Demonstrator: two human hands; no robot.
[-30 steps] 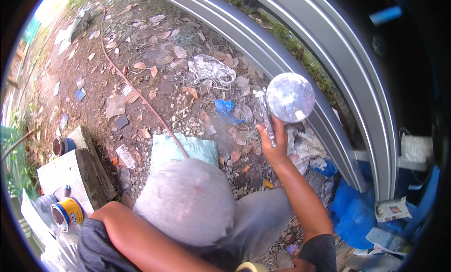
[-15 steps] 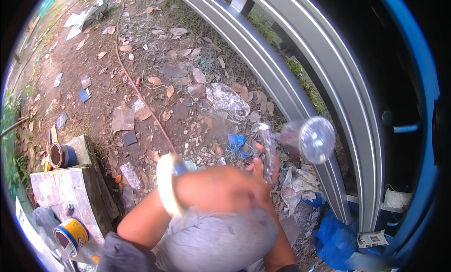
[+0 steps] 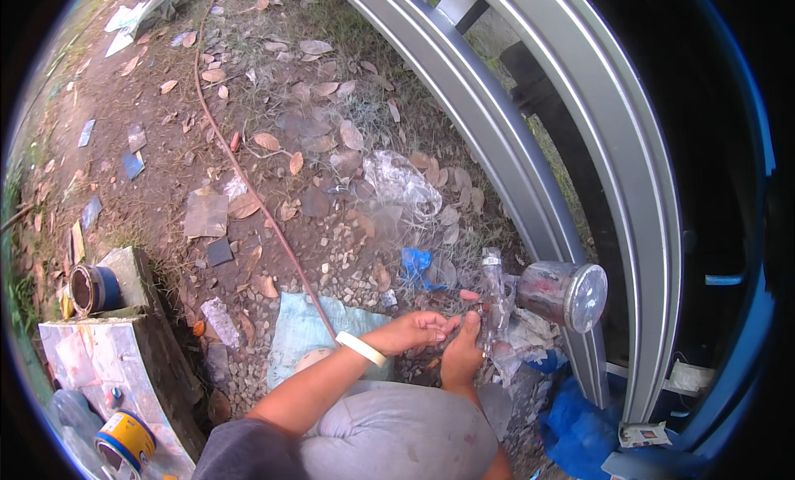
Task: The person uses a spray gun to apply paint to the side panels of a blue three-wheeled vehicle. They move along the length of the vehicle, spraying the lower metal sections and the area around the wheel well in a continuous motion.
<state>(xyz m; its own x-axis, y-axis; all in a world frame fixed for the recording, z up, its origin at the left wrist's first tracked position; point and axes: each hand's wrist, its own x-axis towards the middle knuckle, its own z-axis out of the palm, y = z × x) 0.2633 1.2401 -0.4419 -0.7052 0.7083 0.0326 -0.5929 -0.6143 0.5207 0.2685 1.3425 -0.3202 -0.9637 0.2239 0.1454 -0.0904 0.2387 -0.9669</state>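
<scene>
My right hand grips a metal spray gun, its thumb up along the back and one fingertip showing beyond. A clear cup with a rounded pale end juts sideways to the right from the gun. My left hand, below a cream wristband, is closed with fingertips pinched together close to the right thumb, at the rear of the gun. Whatever sits between those fingertips is too small to make out. A thin reddish hose crosses the ground and passes behind the left wrist.
Long silver metal panels stand upright along the right. A blue plastic bag lies at their foot. On the left, an open paint can and a yellow-blue can stand by a stained block. A pale woven sack, leaves and scraps cover the ground.
The left forearm has swung back from across the right hand, uncovering the right hand and the woven sack. The spray gun and its cup have shifted slightly right and down.
</scene>
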